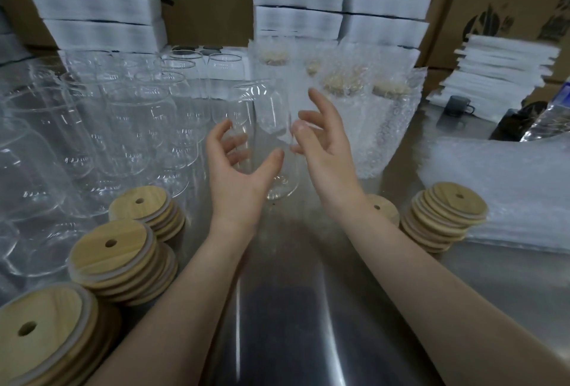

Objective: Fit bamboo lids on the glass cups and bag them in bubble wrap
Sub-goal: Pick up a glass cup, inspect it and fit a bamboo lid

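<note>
Loosely, left hand (243, 176) curls round glass cup (268, 114), thumb in front — right hand (320, 151) spread, fingertips (299, 127) beside it

The tall clear glass cup (271, 126) is smooth, glossy glass, and the grey metal tabletop (277, 308) has a brushed finish with a soft sheen. The round pale bamboo lids (111, 250) show matt wood grain with a whitish rubbery rim. The translucent bubble-wrap bags (385, 126) are shiny, dimpled plastic, and the brown cardboard boxes (209, 0) look matt.

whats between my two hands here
A clear glass cup with no lid, upright between the left hand and right hand; the head view shows it.
</note>
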{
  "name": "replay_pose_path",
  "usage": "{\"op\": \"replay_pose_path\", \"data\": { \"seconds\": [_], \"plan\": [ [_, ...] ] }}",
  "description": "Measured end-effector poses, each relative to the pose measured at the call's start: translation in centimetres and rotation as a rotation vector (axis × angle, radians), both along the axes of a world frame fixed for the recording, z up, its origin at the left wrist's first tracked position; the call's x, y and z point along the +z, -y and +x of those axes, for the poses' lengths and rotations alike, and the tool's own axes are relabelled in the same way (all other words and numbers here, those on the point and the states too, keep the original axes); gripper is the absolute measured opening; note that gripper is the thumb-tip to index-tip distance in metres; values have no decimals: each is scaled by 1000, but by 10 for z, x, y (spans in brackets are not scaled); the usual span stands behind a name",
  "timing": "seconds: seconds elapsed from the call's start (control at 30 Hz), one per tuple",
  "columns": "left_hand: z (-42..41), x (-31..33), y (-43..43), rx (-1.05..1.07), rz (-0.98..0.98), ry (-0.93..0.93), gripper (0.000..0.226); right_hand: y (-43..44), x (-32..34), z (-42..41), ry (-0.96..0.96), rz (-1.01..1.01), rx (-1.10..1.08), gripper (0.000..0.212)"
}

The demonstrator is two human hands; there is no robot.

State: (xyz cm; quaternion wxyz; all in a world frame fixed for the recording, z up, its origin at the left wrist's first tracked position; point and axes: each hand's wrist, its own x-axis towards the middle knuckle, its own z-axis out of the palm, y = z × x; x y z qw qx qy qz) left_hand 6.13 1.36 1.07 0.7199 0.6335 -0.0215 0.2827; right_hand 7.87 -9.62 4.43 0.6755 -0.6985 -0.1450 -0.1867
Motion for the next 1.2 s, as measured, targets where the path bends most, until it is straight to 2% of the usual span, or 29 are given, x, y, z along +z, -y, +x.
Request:
{"op": "replay_pose_path", "data": {
  "seconds": [0.13,0.3,0.47,0.67,0.8,0.93,1.07,1.17,1.2],
  "plan": [
    [2,2,-2,-112,-161,-17,64,-3,-17,8,-243,263,159,35],
    [5,0,-2,-325,-328,-60,54,-1,-22,10,-476,400,380,33],
    [7,1,-3,-414,-382,-127,67,2,-25,10,-528,428,533,36],
    [10,-2,-1,-427,-387,-104,40,11,-28,16,-543,486,610,31],
    [13,-4,-3,-348,-291,-63,45,14,-32,19,-563,453,537,22],
    [9,-6,0,-183,-106,-45,35,16,-33,21,-560,462,459,41],
    [9,-6,0,82,89,47,31,12,-36,23,-476,449,362,25],
    [9,-5,1,140,191,75,35,10,-37,21,-374,425,350,7],
    [9,-5,2,148,225,73,34,11,-37,21,-336,403,347,14]
  ]
}}
